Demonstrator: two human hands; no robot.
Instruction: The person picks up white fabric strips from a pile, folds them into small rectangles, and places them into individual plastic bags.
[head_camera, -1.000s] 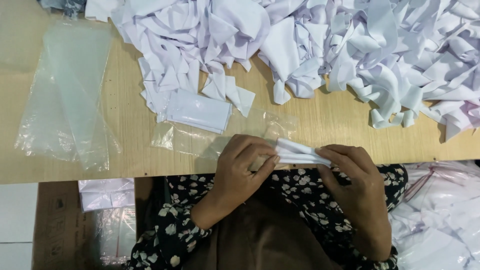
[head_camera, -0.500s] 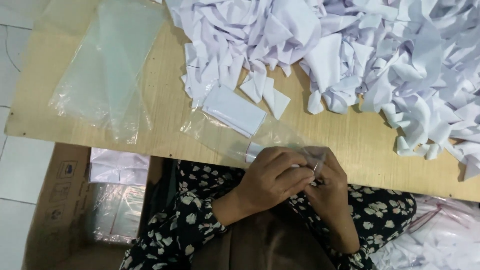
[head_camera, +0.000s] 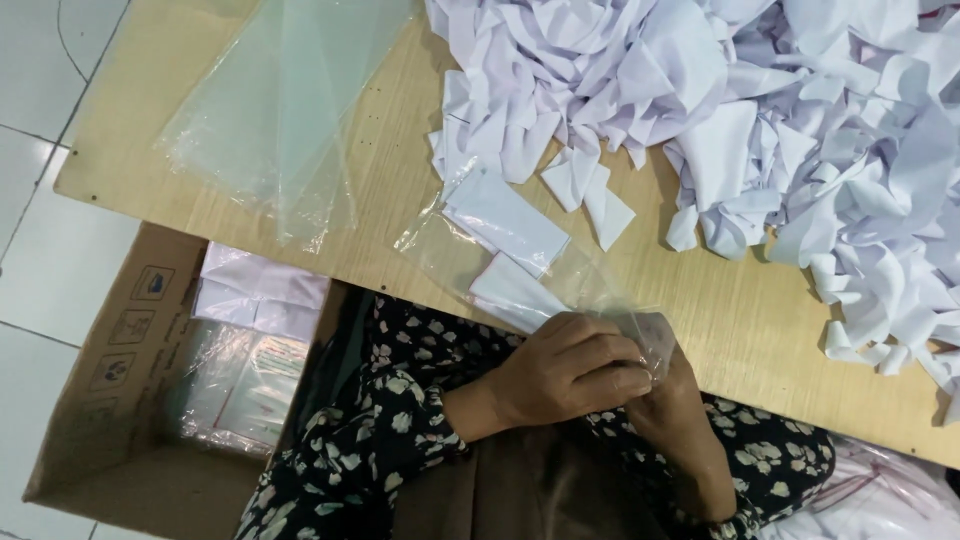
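Clear plastic bag (head_camera: 520, 262) at table edge; brown cardboard box (head_camera: 110, 360) on floor, left.

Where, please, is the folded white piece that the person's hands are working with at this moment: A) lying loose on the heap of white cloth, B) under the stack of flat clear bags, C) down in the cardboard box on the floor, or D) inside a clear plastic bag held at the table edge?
D: the folded white piece shows through the clear plastic bag, whose near end the left hand and right hand pinch at the table edge.
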